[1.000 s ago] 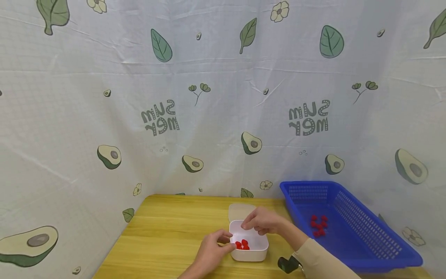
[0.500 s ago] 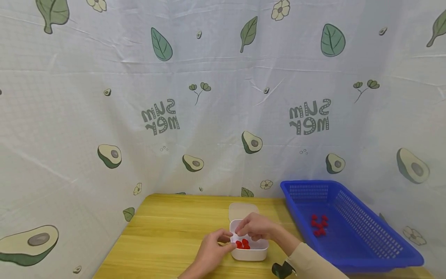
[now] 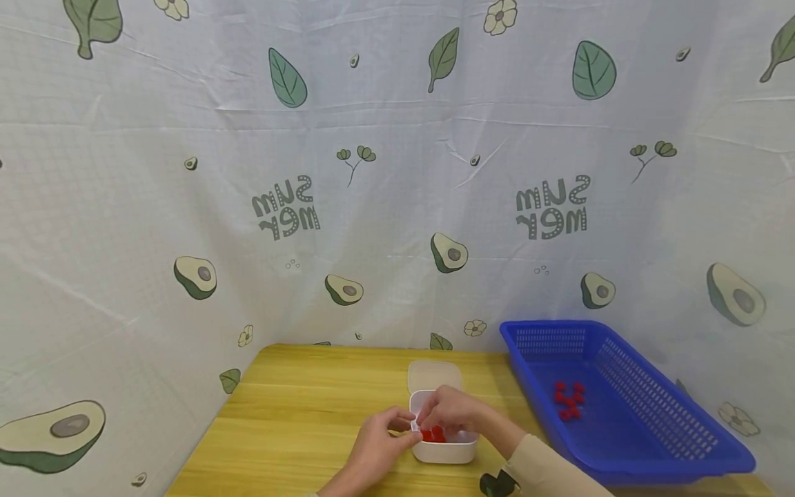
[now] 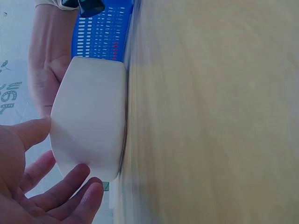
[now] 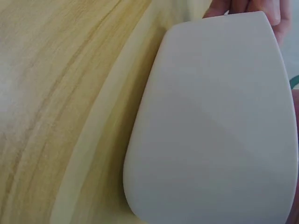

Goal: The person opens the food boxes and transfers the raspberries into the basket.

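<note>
A white open box point(image 3: 444, 453) stands on the table in the head view, with small red lumps point(image 3: 433, 434) at its front left inside; their kind is too small to tell. My left hand point(image 3: 379, 442) holds the box's left front corner, thumb at the front rim and fingers along the left side. The left wrist view shows that thumb point(image 4: 35, 133) on the rim of the box point(image 4: 91, 116). My right hand point(image 3: 456, 408) reaches down into the box from the right, fingers bent; whatever its fingertips touch is hidden. In the right wrist view, the box's outer wall point(image 5: 215, 121) covers most of the right hand.
A blue perforated basket point(image 3: 621, 442) stands on the right of the wooden table point(image 3: 298, 407), with several red lumps point(image 3: 568, 400) in it. Behind the box lies a pale, translucent lid point(image 3: 434, 376). A printed curtain point(image 3: 385, 276) hangs at the back.
My right hand has moved left and lower into the box, towards the red lumps, and partly covers them. My left hand stays at the box corner. The basket's contents look the same.
</note>
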Available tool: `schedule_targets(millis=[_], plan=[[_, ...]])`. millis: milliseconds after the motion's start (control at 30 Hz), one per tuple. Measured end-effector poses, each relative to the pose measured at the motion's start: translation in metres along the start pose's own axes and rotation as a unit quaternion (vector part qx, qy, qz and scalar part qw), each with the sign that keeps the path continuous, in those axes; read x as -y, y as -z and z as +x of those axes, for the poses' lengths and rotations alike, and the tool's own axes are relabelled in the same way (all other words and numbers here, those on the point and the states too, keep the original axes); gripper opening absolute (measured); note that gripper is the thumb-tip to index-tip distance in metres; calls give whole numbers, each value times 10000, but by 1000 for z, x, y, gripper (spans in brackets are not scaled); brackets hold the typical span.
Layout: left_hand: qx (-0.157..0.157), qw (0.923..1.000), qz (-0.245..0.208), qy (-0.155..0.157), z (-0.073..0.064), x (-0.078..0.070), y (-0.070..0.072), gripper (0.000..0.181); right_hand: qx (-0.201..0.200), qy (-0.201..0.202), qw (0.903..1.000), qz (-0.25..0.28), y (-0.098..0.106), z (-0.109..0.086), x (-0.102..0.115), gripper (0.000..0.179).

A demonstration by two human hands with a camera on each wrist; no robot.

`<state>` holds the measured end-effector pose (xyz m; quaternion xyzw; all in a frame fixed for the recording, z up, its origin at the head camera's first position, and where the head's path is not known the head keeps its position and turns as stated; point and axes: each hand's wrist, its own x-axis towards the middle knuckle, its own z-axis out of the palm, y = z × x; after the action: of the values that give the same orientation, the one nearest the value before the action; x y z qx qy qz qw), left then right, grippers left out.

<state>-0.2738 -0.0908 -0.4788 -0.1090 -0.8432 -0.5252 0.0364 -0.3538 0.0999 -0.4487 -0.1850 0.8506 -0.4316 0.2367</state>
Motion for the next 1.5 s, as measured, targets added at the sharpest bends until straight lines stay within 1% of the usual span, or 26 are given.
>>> schedule_targets(millis=[200, 367, 500, 900, 1100, 1333, 1500], plan=[[-3, 10000, -16, -72, 0, -1, 1, 27, -123, -38, 9991, -405, -4, -1, 2, 6], [-4, 10000, -22, -62, 0, -3, 1, 27, -294, -94, 9974, -653, -7, -1, 2, 7], [-21, 10000, -41, -33, -1, -3, 1, 28, -389, -182, 9959, -791, -9, 1, 1, 4], [6, 9999, -80, -70, -1, -1, 1, 28, -640, 35, 9939, -903, -13, -2, 0, 8], [33, 10000, -76, -27, -1, 1, 2, 27, -577, 0, 9945, -879, -13, -2, 1, 8], [11, 9999, -49, -93, -1, 2, 1, 27, -546, -35, 9942, -927, -13, 0, 0, 8], [-7, 9999, -28, -125, -1, 4, 2, 26, -547, 19, 9956, -758, -14, 1, 0, 10]])
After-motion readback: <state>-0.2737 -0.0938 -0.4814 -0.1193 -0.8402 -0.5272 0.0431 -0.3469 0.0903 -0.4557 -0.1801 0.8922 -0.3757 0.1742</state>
